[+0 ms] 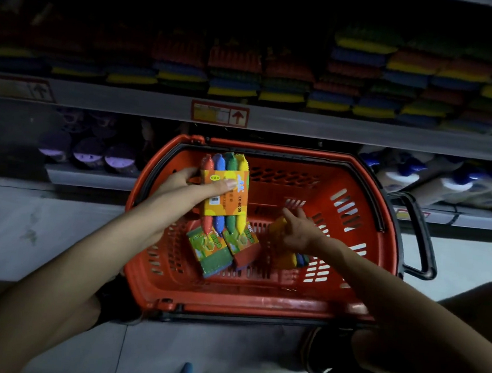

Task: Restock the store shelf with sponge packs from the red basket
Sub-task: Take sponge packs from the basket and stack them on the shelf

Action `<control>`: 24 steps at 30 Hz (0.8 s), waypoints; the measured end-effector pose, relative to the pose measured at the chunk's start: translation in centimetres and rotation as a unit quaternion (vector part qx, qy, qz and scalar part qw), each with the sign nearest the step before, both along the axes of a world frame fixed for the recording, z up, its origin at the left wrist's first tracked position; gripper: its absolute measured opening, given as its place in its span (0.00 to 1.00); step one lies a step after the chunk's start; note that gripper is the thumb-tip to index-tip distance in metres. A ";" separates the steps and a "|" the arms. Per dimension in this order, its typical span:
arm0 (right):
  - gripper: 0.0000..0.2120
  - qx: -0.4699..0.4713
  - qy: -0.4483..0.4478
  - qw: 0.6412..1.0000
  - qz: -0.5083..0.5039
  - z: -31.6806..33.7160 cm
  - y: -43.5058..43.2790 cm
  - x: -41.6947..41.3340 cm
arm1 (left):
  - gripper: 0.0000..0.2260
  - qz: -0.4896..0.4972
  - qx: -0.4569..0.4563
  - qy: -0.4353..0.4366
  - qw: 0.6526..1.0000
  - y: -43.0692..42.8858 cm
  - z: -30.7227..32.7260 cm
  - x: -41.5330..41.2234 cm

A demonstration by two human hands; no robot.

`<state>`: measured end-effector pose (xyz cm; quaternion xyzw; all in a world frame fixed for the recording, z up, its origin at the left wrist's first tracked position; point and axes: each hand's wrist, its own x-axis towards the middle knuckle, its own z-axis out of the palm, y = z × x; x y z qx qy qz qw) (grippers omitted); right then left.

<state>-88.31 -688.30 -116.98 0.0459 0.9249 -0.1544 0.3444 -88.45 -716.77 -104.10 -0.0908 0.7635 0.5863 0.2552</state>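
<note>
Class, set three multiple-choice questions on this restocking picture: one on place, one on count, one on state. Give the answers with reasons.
1. Where does the red plastic basket stand?
A. on the floor below the shelf
B. on the top shelf
C. on a trolley

2. How many coloured sponges show in the orange-sleeved sponge pack held up by the left hand?
A. two
B. four
C. six

3. What is the right hand doing?
A. resting on the floor
B. holding a bottle
C. reaching onto a yellow sponge pack in the basket

Answers: 1 A, pale floor surrounds it; 2 B, red, blue, green, yellow; 3 C, its fingers lie on that pack.
</note>
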 end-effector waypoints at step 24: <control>0.15 -0.467 0.149 0.847 -0.206 16.2 0.9 -0.3 | 0.30 0.101 0.106 -0.033 0.989 6.5 1.4 -0.3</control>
